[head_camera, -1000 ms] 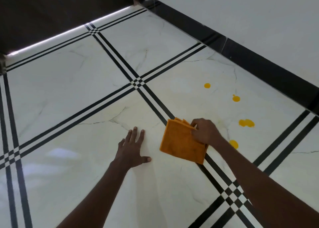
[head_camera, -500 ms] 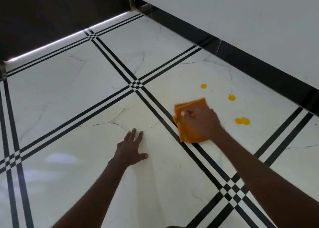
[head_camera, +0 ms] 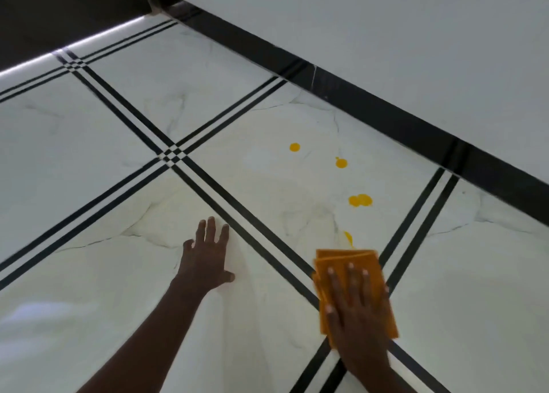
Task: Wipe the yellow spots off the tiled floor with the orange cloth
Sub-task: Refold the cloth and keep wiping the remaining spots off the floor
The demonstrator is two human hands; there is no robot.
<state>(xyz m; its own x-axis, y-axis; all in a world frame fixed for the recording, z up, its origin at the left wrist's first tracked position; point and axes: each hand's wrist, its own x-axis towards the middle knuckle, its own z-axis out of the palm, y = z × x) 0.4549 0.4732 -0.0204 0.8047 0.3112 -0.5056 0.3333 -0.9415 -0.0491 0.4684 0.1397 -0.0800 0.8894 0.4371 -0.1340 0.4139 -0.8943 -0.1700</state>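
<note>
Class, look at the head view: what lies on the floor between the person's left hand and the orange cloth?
In the head view, only the black triple-line tile border crosses between left hand and orange cloth.

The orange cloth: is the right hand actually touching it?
Touching. The head view shows the right hand lying flat, fingers spread, on the orange cloth, pressing it against the tiled floor.
</note>
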